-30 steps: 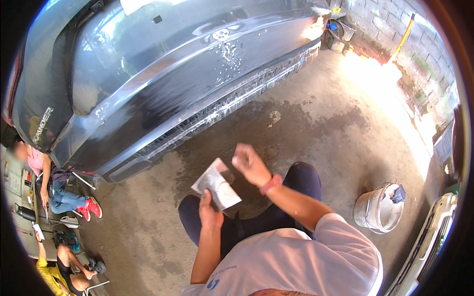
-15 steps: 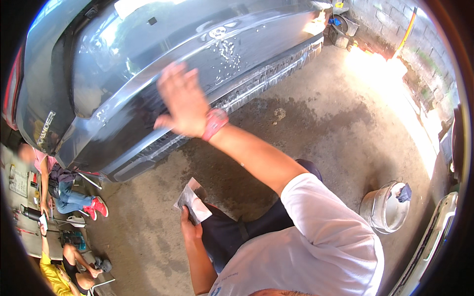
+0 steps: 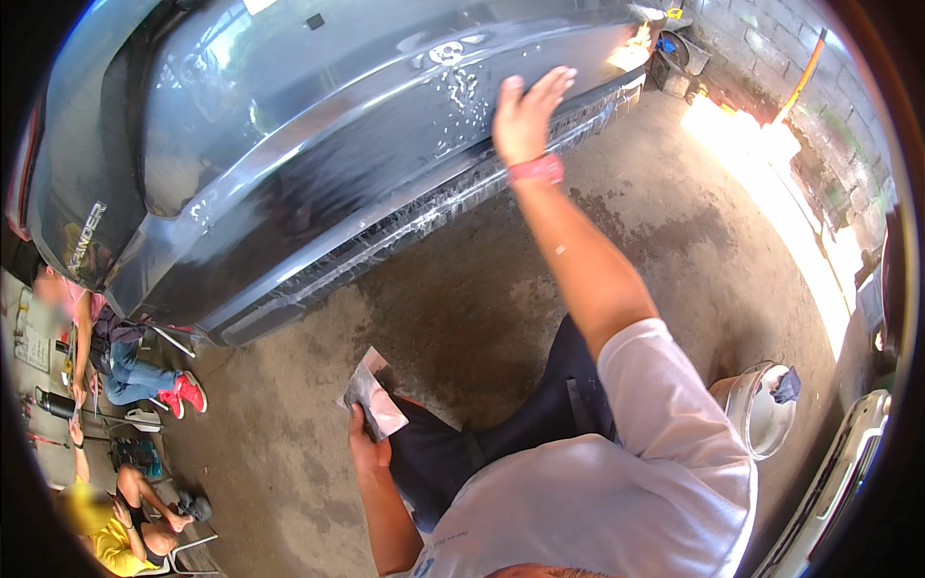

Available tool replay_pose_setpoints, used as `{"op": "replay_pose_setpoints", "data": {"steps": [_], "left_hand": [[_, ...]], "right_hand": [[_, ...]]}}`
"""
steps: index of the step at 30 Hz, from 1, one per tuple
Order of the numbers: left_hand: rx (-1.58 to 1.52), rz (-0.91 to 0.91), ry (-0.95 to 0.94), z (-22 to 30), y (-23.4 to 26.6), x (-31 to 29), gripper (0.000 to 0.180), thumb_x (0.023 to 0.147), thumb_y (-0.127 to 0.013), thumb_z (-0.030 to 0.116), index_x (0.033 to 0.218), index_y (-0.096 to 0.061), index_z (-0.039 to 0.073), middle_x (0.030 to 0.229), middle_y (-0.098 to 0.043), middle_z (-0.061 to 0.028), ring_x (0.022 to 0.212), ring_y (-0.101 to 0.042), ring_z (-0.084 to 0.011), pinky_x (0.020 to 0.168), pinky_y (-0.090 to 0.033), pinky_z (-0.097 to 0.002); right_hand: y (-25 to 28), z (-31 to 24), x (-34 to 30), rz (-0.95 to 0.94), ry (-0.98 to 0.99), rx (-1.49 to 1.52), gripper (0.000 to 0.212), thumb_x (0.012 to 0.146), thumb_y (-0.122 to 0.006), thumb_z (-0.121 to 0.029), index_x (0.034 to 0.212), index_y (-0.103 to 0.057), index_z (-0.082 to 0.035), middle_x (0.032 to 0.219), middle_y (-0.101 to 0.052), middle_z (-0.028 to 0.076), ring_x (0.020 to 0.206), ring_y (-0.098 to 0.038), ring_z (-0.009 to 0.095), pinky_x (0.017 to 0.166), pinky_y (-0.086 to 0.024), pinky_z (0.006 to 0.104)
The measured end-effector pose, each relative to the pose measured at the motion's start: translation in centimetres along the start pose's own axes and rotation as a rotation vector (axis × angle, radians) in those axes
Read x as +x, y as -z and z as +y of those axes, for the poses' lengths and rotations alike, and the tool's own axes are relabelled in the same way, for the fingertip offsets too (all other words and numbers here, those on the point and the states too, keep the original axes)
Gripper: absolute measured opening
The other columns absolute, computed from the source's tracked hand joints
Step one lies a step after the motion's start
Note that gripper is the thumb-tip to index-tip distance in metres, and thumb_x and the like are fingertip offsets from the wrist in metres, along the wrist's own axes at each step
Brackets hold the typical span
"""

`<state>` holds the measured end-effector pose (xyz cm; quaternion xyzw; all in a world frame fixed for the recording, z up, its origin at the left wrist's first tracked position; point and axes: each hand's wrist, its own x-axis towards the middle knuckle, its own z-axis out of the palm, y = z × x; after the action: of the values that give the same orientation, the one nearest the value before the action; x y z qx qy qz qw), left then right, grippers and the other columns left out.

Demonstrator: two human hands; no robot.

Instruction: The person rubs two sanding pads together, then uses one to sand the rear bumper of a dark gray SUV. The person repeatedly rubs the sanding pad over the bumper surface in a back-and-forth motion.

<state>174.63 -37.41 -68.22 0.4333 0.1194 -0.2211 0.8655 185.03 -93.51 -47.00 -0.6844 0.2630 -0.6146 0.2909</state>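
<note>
My right hand [image 3: 523, 118], a red band on its wrist, lies with fingers stretched out against the right part of a dark grey car's tailgate [image 3: 366, 135]; it appears to touch the panel. Wet, dull patches mark the paint, and whitish drops [image 3: 464, 101] spot it just left of that hand, below a round opening [image 3: 446, 53]. Low down by my lap, my left hand [image 3: 368, 445] is closed on a folded sheet of sandpaper [image 3: 376, 400], grey on one face and paler on another.
The whitish-streaked bumper [image 3: 424, 226] runs below the tailgate. A bucket [image 3: 766, 419] with a dark cloth on its rim stands right of me. Two people sit at far left, one in red shoes [image 3: 183, 393], one in a yellow shirt [image 3: 114, 551]. Water darkens the concrete floor [image 3: 462, 318].
My right hand has swept rightward across the tailgate, from its middle past the whitish drops. The left hand keeps the sandpaper in nearly the same place. At left, the seated people have shifted slightly.
</note>
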Motion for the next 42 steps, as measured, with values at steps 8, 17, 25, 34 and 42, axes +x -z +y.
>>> {"op": "replay_pose_setpoints", "data": {"steps": [8, 17, 25, 34, 42], "left_hand": [[0.089, 0.008, 0.045, -1.1, -3.4, 1.8, 0.046, 0.115, -0.063, 0.032, 0.144, -0.062, -0.002, 0.141, -0.072, -0.0149, 0.131, -0.07, -0.0284, 0.116, -0.055, -0.0453], [0.069, 0.062, -0.001, -0.8, -2.7, 1.1, 0.048, 0.115, -0.063, 0.033, 0.145, -0.061, -0.004, 0.141, -0.072, -0.015, 0.131, -0.07, -0.0288, 0.116, -0.055, -0.0451], [-0.128, -0.143, 0.162, -3.9, -10.5, -1.4, 0.046, 0.113, -0.066, 0.032, 0.147, -0.063, 0.003, 0.136, -0.074, -0.011, 0.123, -0.073, -0.0255, 0.111, -0.058, -0.0428], [0.054, -0.242, 0.252, -5.0, -18.9, -2.5, 0.047, 0.116, -0.059, 0.034, 0.152, -0.058, 0.003, 0.14, -0.072, -0.0095, 0.129, -0.071, -0.0237, 0.114, -0.055, -0.0419], [0.444, -0.093, -0.179, -1.5, -21.4, -0.8, 0.05, 0.117, -0.058, 0.037, 0.153, -0.055, 0.003, 0.132, -0.071, -0.0122, 0.126, -0.066, -0.023, 0.115, -0.049, -0.0399]], "right_hand": [[-2.5, -9.1, -19.2, -0.751, 0.601, -0.083, 0.117, 0.102, -0.05, -0.079, 0.169, -0.022, 0.014, 0.175, -0.015, 0.045, 0.165, -0.012, 0.06, 0.134, -0.016, 0.0667], [4.8, 1.5, -6.5, -0.332, 0.137, -0.089, 0.111, 0.109, -0.053, -0.068, 0.172, -0.009, 0.012, 0.179, -0.008, 0.04, 0.17, -0.005, 0.052, 0.135, -0.008, 0.0646], [16.9, -2.2, -26.9, -0.913, -0.972, 0.722, 0.08, 0.113, -0.062, -0.052, 0.171, -0.032, -0.006, 0.163, -0.054, 0.021, 0.14, -0.062, 0.03, 0.116, -0.051, 0.0468], [18.0, -3.7, -25.8, -0.415, -1.272, 1.034, 0.045, 0.105, -0.067, -0.002, 0.149, -0.057, -0.006, 0.128, -0.072, 0.007, 0.119, -0.068, 0.02, 0.105, -0.055, 0.0409], [23.3, -8.9, -18.3, -1.021, 0.634, -0.249, 0.067, 0.087, -0.062, 0.012, 0.141, -0.074, -0.027, 0.144, -0.066, 0.008, 0.142, -0.06, 0.032, 0.125, -0.042, 0.0533]]}}
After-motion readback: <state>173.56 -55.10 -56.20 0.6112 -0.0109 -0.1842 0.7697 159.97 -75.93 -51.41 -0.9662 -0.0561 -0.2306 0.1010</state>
